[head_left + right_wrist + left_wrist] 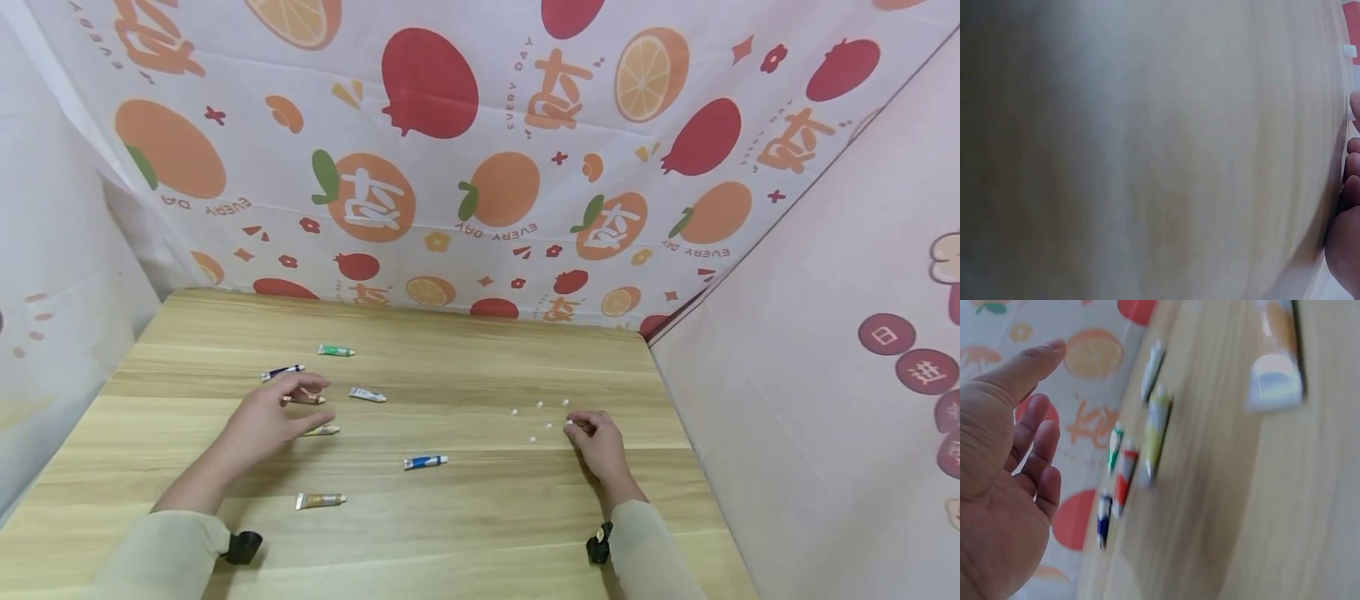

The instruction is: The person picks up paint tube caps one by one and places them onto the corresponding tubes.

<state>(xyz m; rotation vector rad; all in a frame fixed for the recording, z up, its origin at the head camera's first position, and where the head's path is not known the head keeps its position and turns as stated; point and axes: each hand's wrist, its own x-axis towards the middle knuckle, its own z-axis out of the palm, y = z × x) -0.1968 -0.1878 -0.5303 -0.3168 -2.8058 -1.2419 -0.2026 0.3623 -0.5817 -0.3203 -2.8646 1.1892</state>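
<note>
My left hand [273,417] is held over the left part of the table, fingers apart and holding nothing; the left wrist view shows its loosely bent fingers [1044,440]. Beneath or beside it lie a red paint tube [309,400], a yellow tube [324,430] partly hidden by the thumb, and a dark blue tube [282,372]. On the right, my right hand [600,442] pinches a tiny white piece [569,423], perhaps a cap, between thumb and fingertips at the tabletop. Several similar white pieces [532,439] lie just left of it. Only the edge of that hand enters the right wrist view.
A green tube [336,351] and a silvery-white tube [367,395] lie farther back. Nearer are a blue tube [425,462] and an ochre tube [321,501]. A fruit-printed cloth [435,192] hangs behind the wooden table [487,533]; pale walls flank both sides.
</note>
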